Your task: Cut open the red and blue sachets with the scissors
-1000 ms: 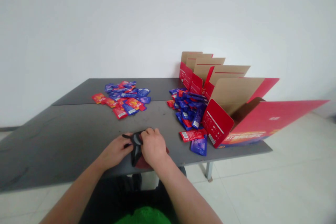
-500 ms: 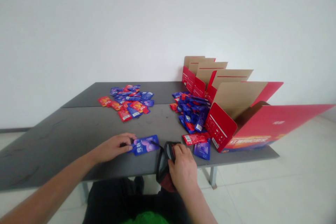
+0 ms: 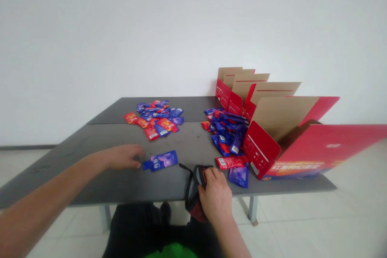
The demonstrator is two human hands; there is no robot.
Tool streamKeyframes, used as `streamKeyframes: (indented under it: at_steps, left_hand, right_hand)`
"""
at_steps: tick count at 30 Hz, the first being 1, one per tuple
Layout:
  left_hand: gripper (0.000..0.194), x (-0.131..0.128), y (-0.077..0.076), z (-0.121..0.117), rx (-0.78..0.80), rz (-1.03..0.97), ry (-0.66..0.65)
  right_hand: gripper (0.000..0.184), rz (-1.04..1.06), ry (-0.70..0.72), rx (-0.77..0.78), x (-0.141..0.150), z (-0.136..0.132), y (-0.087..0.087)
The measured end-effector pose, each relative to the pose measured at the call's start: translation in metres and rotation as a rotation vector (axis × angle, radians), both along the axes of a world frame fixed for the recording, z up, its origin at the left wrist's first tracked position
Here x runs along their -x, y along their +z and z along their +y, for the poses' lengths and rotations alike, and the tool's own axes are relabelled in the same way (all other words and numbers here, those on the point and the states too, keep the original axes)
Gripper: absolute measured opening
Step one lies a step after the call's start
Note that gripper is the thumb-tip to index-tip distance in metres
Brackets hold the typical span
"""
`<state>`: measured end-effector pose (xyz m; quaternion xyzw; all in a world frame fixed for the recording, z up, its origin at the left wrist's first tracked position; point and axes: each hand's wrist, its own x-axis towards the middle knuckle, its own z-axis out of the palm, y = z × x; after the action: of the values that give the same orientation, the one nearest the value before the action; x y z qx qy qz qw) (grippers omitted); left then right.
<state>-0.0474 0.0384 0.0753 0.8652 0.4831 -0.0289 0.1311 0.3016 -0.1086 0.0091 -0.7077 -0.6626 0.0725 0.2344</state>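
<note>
My left hand [image 3: 125, 156] hovers at the left of a flat blue-purple sachet [image 3: 165, 160] lying on the table, with a small gap between them. Its fingers are loosely curved and apart, and nothing shows in them. At the table's front edge my right hand [image 3: 216, 191] is closed round a dark red pouch [image 3: 197, 209] with black trim and a black strap. The pouch's mouth faces up and left; what is inside cannot be made out. Just right of that hand lie a red sachet [image 3: 228, 162] and a blue sachet [image 3: 238, 175].
A heap of red and blue sachets [image 3: 160, 115] lies at the back left of the grey table [image 3: 99, 141]. Another sachet pile [image 3: 226, 127] rests against a row of open red cartons [image 3: 261, 151] on the right. A white wall [image 3: 151, 32] stands behind.
My left hand has let go of the blue-purple sachet and drawn back to the left. My right hand still grips the pouch. The whole view has shifted slightly.
</note>
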Motion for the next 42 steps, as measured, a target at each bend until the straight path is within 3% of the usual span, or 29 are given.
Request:
streamKeyframes:
  at_steps: [3,7,10,13,17,20,22,27,33,38,42]
  left_hand:
    - [0.046,-0.015,0.004,-0.01,0.106,0.055,-0.01]
    - [0.06,-0.034,-0.005,-0.033,0.166,0.033,-0.03]
    - [0.062,-0.033,-0.015,-0.044,0.09,0.032,0.02]
    - [0.073,-0.02,-0.017,-0.046,0.117,0.051,0.023]
    - [0.068,-0.001,0.004,-0.041,0.235,0.132,0.026]
    - [0.061,-0.002,0.021,-0.036,0.172,0.094,0.053]
    - [0.057,-0.012,0.023,-0.035,0.127,0.008,0.014]
    - [0.061,-0.04,-0.001,-0.042,0.162,-0.06,-0.062]
    - [0.066,-0.038,-0.025,-0.039,0.058,-0.052,-0.034]
    - [0.049,-0.043,-0.04,-0.029,-0.095,-0.109,-0.006]
    - [0.034,-0.047,-0.042,-0.018,-0.108,-0.134,-0.078]
  right_hand:
    - [0.028,-0.008,-0.001,0.005,0.0,0.0,0.001]
    - [0.026,-0.039,0.001,-0.003,0.001,0.001,0.001]
    - [0.026,-0.063,-0.008,0.006,0.001,0.001,0.002]
    - [0.025,-0.071,-0.012,0.019,0.001,0.001,0.003]
    - [0.026,-0.059,-0.015,0.01,0.002,0.0,0.003]
    - [0.025,-0.055,-0.016,0.002,0.002,0.0,0.002]
    - [0.025,-0.058,-0.017,-0.003,0.002,0.0,0.002]
    - [0.025,-0.07,-0.009,0.003,0.001,0.0,0.004]
    - [0.027,-0.046,-0.004,-0.01,0.001,0.0,0.002]
    - [0.026,-0.019,0.009,-0.016,0.001,-0.001,-0.001]
    - [0.026,-0.001,0.013,-0.003,0.001,-0.002,0.001]
